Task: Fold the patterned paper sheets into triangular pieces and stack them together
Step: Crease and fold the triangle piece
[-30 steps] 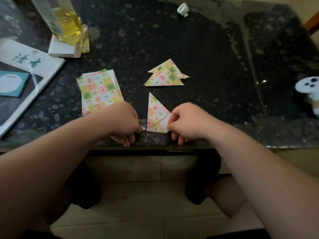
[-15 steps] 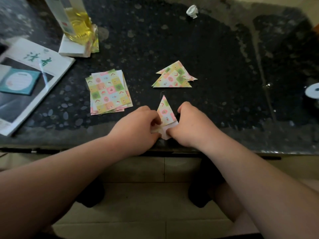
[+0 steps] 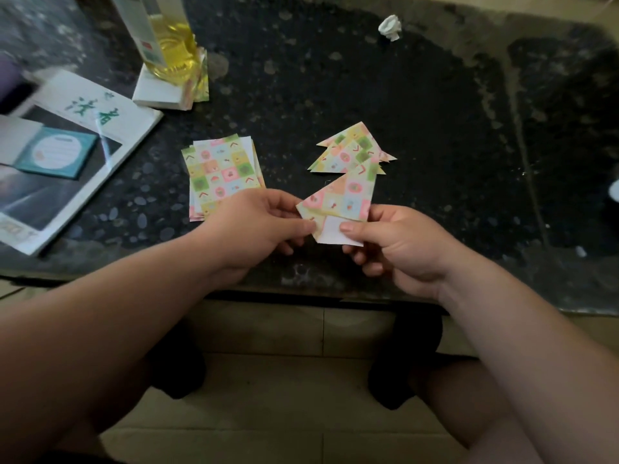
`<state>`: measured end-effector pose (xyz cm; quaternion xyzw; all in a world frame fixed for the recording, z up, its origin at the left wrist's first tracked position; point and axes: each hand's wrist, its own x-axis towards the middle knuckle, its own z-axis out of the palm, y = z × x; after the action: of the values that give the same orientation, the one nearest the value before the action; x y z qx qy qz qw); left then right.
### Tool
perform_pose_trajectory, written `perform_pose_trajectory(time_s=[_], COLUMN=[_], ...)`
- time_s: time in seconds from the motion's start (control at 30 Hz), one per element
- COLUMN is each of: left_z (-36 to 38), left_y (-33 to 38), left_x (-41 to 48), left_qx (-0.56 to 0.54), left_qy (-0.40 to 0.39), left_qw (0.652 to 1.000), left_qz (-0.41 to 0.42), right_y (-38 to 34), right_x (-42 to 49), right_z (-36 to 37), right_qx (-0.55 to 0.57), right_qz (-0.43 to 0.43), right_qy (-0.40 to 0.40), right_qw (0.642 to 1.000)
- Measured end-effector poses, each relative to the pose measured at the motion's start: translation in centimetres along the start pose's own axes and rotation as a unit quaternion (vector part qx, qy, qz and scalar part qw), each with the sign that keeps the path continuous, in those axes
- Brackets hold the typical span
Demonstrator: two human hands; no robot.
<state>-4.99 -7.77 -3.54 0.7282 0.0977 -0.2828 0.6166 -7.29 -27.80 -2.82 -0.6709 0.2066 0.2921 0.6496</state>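
A partly folded patterned sheet (image 3: 341, 199), triangular with a white flap at its lower edge, is held above the near edge of the dark table. My left hand (image 3: 258, 229) pinches its left corner and my right hand (image 3: 392, 242) pinches the white flap with thumb on top. A pile of folded triangular pieces (image 3: 351, 150) lies just beyond it on the table. To the left, a stack of flat unfolded patterned sheets (image 3: 221, 172) lies partly behind my left hand.
The black speckled table (image 3: 435, 128) carries a bottle of yellow liquid (image 3: 167, 45) on a white pad at the back left, an open booklet (image 3: 67, 155) at the left and a crumpled white scrap (image 3: 390, 26) at the back. Tiled floor and my knees lie below the table edge.
The sheet was pressed flat at the table edge under both hands; it is now lifted off the surface and turned, showing a wider triangle with the white flap below.
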Motion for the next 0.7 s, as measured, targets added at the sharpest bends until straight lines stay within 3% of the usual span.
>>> perform_pose_trajectory(time_s=[0.17, 0.43, 0.7], left_z=[0.51, 0.59, 0.11], left_y=[0.32, 0.37, 0.39], left_x=[-0.06, -0.13, -0.24], left_qx=[-0.138, -0.161, -0.163], left_qy=[-0.012, 0.002, 0.036], left_qw=[0.989, 0.984, 0.984], left_qz=[-0.057, -0.076, -0.057], right_y=[0.06, -0.55, -0.39], right_x=[0.00, 0.15, 0.18], right_z=[0.10, 0.04, -0.16], right_qx=[0.027, 0.082, -0.008], right_qz=[-0.006, -0.023, -0.024], right_qy=[0.001, 0.047, 0.049], right_qw=[1.000, 0.995, 0.998])
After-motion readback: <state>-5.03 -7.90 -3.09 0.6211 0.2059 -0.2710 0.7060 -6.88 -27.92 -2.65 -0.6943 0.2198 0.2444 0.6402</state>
